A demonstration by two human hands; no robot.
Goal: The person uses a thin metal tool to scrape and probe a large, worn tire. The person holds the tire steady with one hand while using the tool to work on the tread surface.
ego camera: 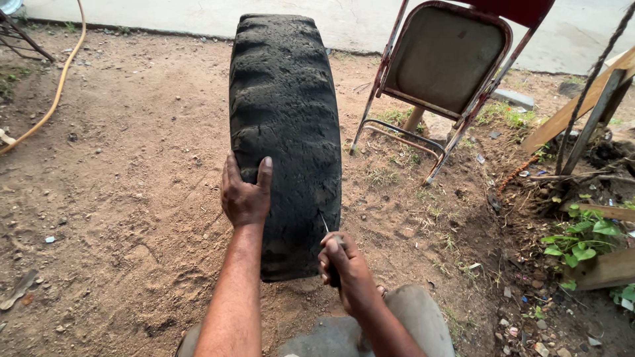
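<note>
- Two bare hands worked at one worn black tyre [284,132], which stood upright on its tread on the dirt ground [119,198], directly in front of the person's knees.
- The left hand [245,195] lay flat against the tyre's left side, fingers spread and thumb up on the tread, steadying it without closing around anything.
- The right hand [340,261] was clenched around the dark handle of a knife [329,241], low on the tyre's right edge.
- The knife's thin blade pointed up and touched the rubber near that right edge; how deep it sat could not be told.
- The tyre's tread looked cracked and rough, with blocky lugs along its left shoulder.
- A folding metal chair [443,73] with a reddish frame and grey seat leaned just right of the tyre's upper half, apart from it.
- A yellow hose [59,86] curved across the dirt well to the left of the tyre.
- Wooden planks [582,106] and a rusty chain [595,73] stood far right of the tyre, beyond the chair.
- Green leafy weeds [582,241] grew among scraps of litter to the right of the tyre's base.
- A pale concrete strip [165,16] ran behind the tyre's top.
- The person's grey trouser knees [410,317] showed just below the tyre's bottom edge.
</note>
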